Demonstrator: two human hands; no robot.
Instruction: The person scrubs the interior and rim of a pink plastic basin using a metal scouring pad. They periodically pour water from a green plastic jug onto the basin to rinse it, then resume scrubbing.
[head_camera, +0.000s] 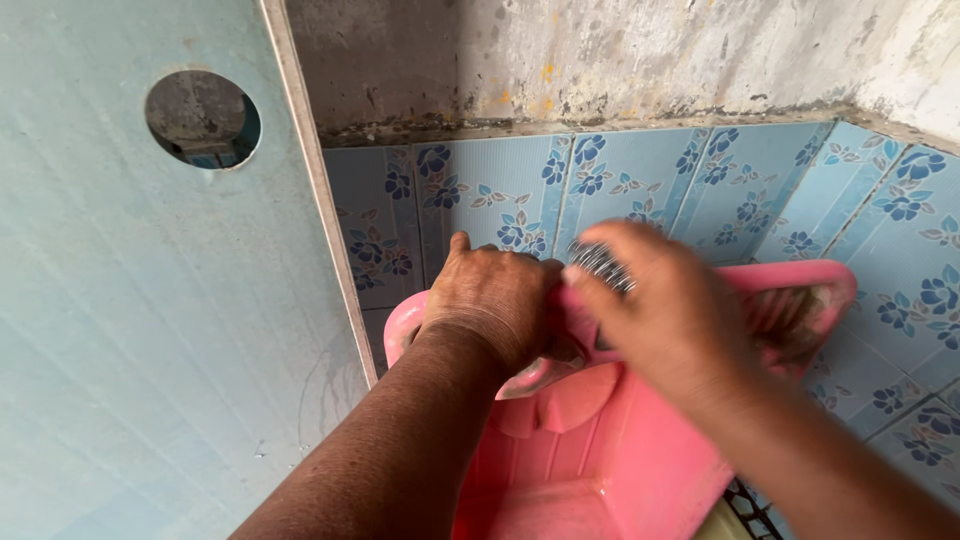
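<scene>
Left hand (490, 300): clamped on the pink tub's (600, 450) rim, steadying it.
Right hand (665, 310): closed on a wire scrubber (600, 262), at the rim.
Tub: tilted against the tiled wall (640, 190).
Tip: brace firmly, scrub in short strokes.

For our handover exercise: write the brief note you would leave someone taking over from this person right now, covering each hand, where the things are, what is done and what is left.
Left hand: gripping the rim of the pink plastic tub, steadying it.
Right hand: pressing a metal scouring pad to the same rim; blurred.
Tub: tilted against the blue flowered wall tiles, beside a pale blue door panel.
Done: cannot tell how much is scrubbed.
Left: brownish grime shows at the tub's far right corner.
</scene>
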